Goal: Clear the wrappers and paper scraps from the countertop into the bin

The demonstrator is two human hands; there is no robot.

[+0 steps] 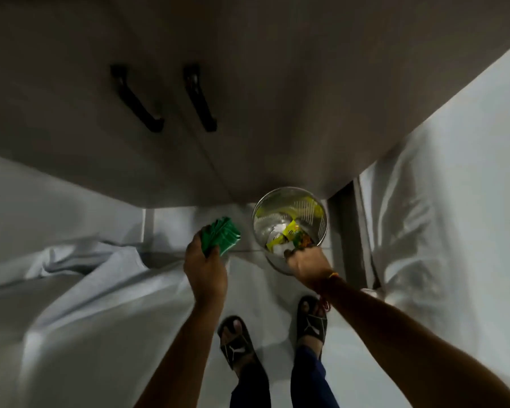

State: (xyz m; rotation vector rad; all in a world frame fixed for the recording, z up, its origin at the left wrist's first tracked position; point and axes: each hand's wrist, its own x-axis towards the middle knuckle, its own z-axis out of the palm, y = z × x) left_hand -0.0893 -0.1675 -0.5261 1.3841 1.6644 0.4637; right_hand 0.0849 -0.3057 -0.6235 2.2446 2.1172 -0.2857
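Note:
A round metal bin [259,213] stands on the floor below the cabinet, with yellow wrappers and white paper scraps [280,234] inside. My right hand [305,262] is at the bin's near rim, its fingers closed around a yellow and orange wrapper [301,241] just over the opening. My left hand [205,265] is to the left of the bin and grips a crumpled green wrapper [223,237] above the floor. The countertop itself is out of view.
A grey cabinet [248,98] with two black handles [199,98] hangs over the bin. White cloth [86,290] lies at the left and drapes at the right [439,216]. My sandalled feet [237,340] stand on the pale floor behind the bin.

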